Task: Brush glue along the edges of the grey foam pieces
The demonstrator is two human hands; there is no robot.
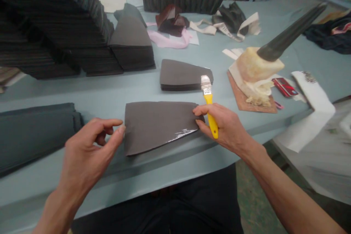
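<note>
A dark grey cut piece (157, 126) lies flat near the table's front edge, with a shiny wet streak along its lower right edge. My right hand (222, 126) grips a yellow-handled brush (208, 104) and pinches the piece's right corner with thumb and forefinger. My left hand (89, 146) sits at the piece's left edge, fingers curled loosely, the thumb tip touching the edge and holding nothing.
A small stack of similar grey pieces (182, 75) lies behind. Taller stacks (131, 45) and striped fabric piles (49, 22) fill the back left. A yellowish glue block with a dark cone (260, 65) stands on the right. Folded dark cloth (35, 131) lies at left.
</note>
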